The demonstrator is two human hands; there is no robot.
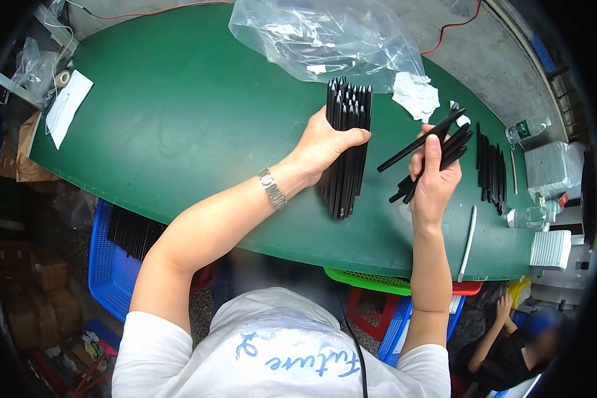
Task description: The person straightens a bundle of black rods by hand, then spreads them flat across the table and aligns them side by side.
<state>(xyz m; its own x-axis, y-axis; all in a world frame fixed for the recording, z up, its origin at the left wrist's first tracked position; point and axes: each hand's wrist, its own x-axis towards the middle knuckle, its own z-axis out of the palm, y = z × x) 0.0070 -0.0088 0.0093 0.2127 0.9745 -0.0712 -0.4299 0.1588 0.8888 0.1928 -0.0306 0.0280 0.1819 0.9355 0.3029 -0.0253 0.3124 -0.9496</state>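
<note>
My left hand (pixel 330 142) is closed round a thick bundle of slim black pen-like sticks (pixel 343 179), held upright over the green table with their tapered, pale-tipped ends at the far side. To its right, my right hand (pixel 434 169) grips a smaller, fanned-out bunch of similar black sticks (pixel 456 147), and one of them slants across the others to the left. The thumb lies over this bunch, and part of it is hidden by the fingers. A loose row of black sticks (pixel 489 169) lies on the table farther right.
A clear plastic bag (pixel 325 40) and crumpled white paper (pixel 416 96) lie at the back of the green table (pixel 179 106). Bottles (pixel 528 129) stand at the right. A blue basket (pixel 106 265) with black sticks sits below left. Another person (pixel 521 348) is at lower right.
</note>
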